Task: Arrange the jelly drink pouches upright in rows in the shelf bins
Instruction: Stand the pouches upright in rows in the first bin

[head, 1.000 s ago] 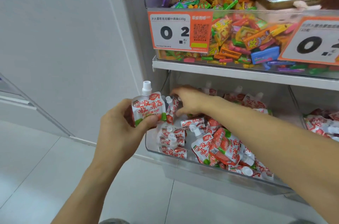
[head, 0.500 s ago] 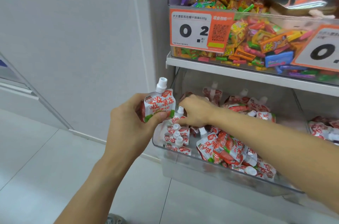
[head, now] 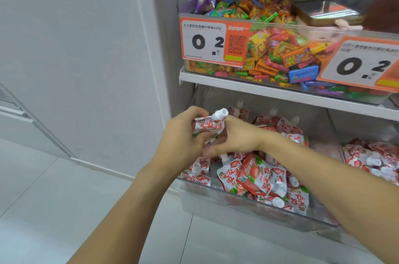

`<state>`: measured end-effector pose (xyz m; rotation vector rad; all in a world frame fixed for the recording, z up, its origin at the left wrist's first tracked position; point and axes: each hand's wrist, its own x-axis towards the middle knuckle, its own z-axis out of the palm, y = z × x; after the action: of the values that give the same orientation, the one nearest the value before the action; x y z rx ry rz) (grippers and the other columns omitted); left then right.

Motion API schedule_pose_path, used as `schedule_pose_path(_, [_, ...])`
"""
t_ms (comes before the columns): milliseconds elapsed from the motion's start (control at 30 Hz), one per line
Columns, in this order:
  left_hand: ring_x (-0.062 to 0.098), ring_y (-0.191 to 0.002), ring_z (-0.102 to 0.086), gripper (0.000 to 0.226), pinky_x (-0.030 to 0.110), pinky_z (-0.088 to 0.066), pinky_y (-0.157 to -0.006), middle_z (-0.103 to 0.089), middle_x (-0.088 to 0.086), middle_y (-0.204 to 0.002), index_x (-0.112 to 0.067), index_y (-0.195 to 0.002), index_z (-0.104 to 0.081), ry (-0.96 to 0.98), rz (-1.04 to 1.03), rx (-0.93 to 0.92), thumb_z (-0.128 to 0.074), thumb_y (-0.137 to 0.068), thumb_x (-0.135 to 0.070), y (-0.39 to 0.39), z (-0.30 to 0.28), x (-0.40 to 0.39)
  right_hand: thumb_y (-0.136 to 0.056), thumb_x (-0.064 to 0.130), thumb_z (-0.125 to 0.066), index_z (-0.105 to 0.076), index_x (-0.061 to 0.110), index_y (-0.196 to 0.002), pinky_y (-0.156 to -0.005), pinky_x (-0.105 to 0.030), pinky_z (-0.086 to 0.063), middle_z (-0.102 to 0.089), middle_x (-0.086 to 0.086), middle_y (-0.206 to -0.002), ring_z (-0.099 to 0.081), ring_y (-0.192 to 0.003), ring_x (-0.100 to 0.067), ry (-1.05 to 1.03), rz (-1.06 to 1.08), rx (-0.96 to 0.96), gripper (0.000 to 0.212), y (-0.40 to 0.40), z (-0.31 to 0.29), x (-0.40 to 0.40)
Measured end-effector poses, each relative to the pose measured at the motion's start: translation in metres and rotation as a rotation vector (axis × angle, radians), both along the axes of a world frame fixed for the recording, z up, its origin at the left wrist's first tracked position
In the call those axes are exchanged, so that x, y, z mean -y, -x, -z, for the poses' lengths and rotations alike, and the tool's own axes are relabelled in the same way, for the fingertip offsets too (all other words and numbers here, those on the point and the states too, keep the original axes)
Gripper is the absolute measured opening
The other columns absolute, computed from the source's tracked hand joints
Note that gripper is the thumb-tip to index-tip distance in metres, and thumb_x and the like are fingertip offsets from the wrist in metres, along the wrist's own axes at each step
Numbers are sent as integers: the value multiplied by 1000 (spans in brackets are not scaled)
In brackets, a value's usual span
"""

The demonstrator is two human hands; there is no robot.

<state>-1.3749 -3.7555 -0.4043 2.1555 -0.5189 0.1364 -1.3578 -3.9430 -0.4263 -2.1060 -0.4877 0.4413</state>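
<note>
My left hand [head: 181,142] grips a white and red jelly drink pouch [head: 208,126] over the left end of the clear lower bin [head: 237,205]. The pouch is tilted, its white cap pointing up and right. My right hand [head: 235,138] lies right beside it, blurred fingers stretched left under the pouch, above the bin's contents. A few pouches [head: 197,174] stand upright at the bin's left front. Several more loose pouches [head: 252,177] lie jumbled across the rest of the bin.
A second bin of pouches [head: 367,158] sits to the right. The white shelf [head: 280,91] above carries a clear bin of mixed candy [head: 269,52] with an orange price tag [head: 213,41]. A white wall [head: 86,47] and tiled floor are on the left.
My left hand has brought the pouch right and tipped it from upright to slanted. My right hand has lifted off the pouches in the bin and met the held pouch.
</note>
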Motion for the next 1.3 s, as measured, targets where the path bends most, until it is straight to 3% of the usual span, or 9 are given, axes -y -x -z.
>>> schedule_pose_path(233, [8,-98,-57,50,13,-37,-75,-60,-5,-120,-24,-132,-44,-207,7,-108,-66,-88,-30,-16,10,8,-89,25,-73,-70,18,-114,-77,-12,-51,-73,20,-96,-68,-91,3,-57,147,70,26,-6,10,18])
schedule_pose_path(333, [16,-98,-56,60,24,-38,-75,-61,-3,-119,-21,-136,-33,-414,81,-258,-61,-88,-44,-9,22,7,-83,26,-78,-69,22,-124,-97,-18,-47,-70,16,-114,-64,-106,1,29,230,173,42,-13,13,29])
schedule_pose_path(467, [20,-102,-57,52,25,-39,-76,-62,1,-116,-19,-128,-44,-580,115,-259,-59,-87,-47,-3,29,7,-82,49,-74,-75,23,-103,-72,-26,-47,-69,7,-95,-64,-90,-14,238,457,221,33,-17,19,20])
schedule_pose_path(700, [18,-107,-59,56,28,-46,-81,-62,-1,-117,-18,-123,-38,-227,-136,-246,-70,-82,-36,-2,34,12,-76,44,-81,-56,22,-105,-66,-26,-38,-64,4,-96,-58,-82,-15,470,207,288,44,-34,18,2])
schedule_pose_path(900, [16,-128,-42,72,24,-36,-101,-34,-6,-148,-31,-148,-25,-295,-93,28,-65,-88,-24,-6,36,17,-74,29,-86,-67,21,-114,-80,-25,-51,-66,7,-112,-62,-93,-11,444,40,96,45,-48,7,23])
schedule_pose_path(1033, [17,-101,-60,25,30,-49,-88,-63,-5,-114,-27,-114,-63,-464,34,127,-63,-89,-32,-22,39,20,-81,-1,-77,-71,11,-117,-82,-18,-57,-71,-4,-118,-69,-94,-4,275,-11,-123,38,-47,0,36])
schedule_pose_path(1133, [18,-81,-59,15,36,-51,-71,-59,-4,-88,-18,-84,-64,-599,65,145,-59,-90,-31,-24,44,20,-81,5,-78,-68,15,-117,-62,0,-44,-68,0,-113,-61,-74,15,280,212,90,38,-52,5,35])
schedule_pose_path(1200, [16,-90,-58,14,32,-51,-75,-58,-7,-97,-22,-98,-62,-579,70,135,-59,-90,-33,-19,46,18,-78,22,-83,-66,27,-119,-74,1,-37,-60,10,-118,-56,-89,17,380,247,268,44,-61,6,35])
schedule_pose_path(1300, [11,-105,-54,42,21,-45,-85,-55,-12,-117,-32,-124,-53,-513,126,86,-61,-86,-49,-13,44,13,-68,36,-88,-59,27,-132,-102,-27,-42,-53,4,-138,-52,-125,-16,531,60,263,71,-76,13,31])
